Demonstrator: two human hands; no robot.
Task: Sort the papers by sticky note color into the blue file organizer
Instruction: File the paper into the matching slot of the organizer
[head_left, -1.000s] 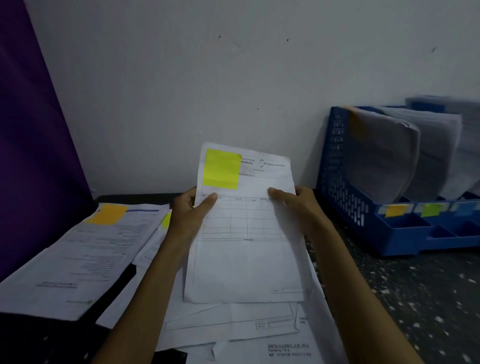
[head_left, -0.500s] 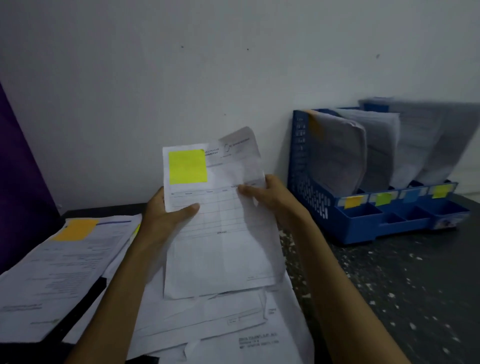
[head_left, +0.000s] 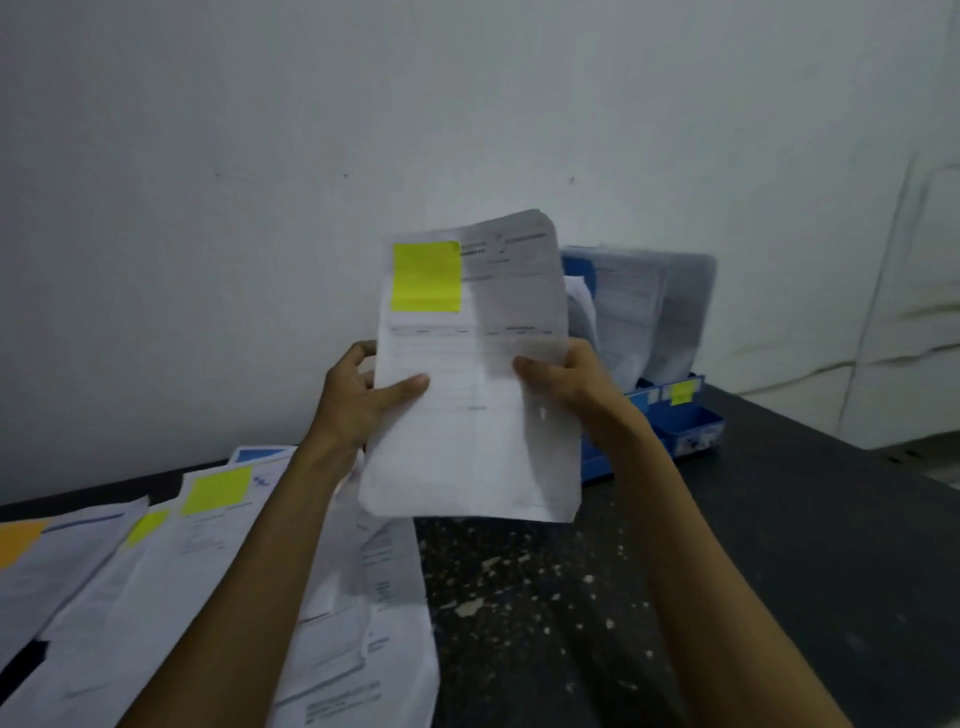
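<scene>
One sheet (head_left: 467, 441) with yellow note (head_left: 426, 275) is pinched by left hand (head_left: 358, 400) and right hand (head_left: 566, 379); carry step, judged. Organizer (head_left: 691, 428) slot at yellow tab (head_left: 681, 392) must be targeted.

Both bare forearms rise from the bottom of the frame and converge toward its centre, the left forearm (head_left: 249, 582) from lower left, the right forearm (head_left: 701, 571) from lower right. The left hand (head_left: 358, 400) and right hand (head_left: 566, 379) are raised at about the same height, just apart. Each pinches one side edge of a white printed paper sheet (head_left: 467, 457), with the thumb laid flat across its front and the fingers curled behind it. Both wrists are bent slightly inward.
</scene>
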